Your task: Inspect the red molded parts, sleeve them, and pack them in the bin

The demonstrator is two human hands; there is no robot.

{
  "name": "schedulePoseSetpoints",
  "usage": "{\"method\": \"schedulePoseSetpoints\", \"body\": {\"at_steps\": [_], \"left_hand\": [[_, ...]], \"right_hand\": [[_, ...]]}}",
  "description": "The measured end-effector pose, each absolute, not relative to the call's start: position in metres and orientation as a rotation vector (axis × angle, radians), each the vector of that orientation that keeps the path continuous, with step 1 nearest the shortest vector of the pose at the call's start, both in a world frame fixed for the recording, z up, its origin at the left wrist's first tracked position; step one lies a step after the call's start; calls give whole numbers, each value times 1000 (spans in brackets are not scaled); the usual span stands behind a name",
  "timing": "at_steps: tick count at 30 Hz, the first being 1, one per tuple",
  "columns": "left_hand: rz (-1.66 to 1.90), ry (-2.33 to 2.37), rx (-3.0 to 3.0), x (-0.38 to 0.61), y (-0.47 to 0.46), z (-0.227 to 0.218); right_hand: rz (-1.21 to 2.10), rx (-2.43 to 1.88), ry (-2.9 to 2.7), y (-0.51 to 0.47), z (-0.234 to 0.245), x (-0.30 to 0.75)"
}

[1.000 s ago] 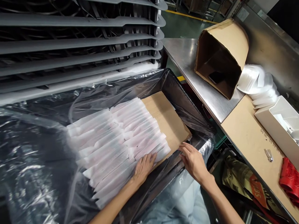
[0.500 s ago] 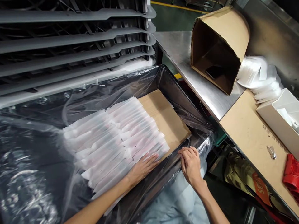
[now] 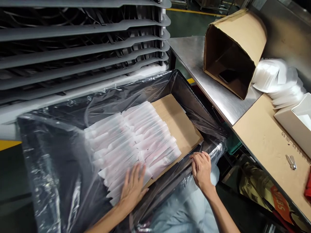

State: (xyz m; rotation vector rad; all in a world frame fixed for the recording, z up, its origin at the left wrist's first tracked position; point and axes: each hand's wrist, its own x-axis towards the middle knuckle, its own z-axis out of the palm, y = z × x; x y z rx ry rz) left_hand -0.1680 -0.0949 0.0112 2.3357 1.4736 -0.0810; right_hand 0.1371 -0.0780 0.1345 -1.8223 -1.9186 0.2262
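"Where do the white paper-wrapped packets (image 3: 123, 142) sit?"

"In rows on a cardboard sheet (image 3: 177, 129) inside a plastic-lined bin (image 3: 187, 97)."

"Hands?"

"The left hand (image 3: 132, 189) lies open on the rows, which should spread pressure evenly; the right hand (image 3: 201, 170) curls over the bin's near rim, grip unclear"

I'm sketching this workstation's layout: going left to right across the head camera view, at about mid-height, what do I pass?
Clear plastic liner → white paper-wrapped packets → cardboard sheet → stainless steel table → tan board surface → white tray
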Motion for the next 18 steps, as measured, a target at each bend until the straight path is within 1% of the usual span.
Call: {"method": "schedulePoseSetpoints", "body": {"at_steps": [2, 5, 8, 11, 14, 18], "left_hand": [[-173, 1682, 2320, -181, -98, 12], [-290, 1753, 2328, -187, -92, 10], [-358, 1709, 2351, -184, -87, 14], [-372, 1557, 2367, -180, -87, 25], [-352, 1448, 2301, -180, -90, 35], [-248, 1498, 2135, -181, -85, 39]], "right_hand": [[224, -1816, -1921, -78, 134, 138], [217, -1806, -1930, -78, 133, 139], [212, -1798, -1943, -79, 132, 140], [208, -1797, -1943, -79, 131, 140], [196, -1794, -1935, -80, 130, 140], [177, -1783, -1936, -80, 129, 140]]}}
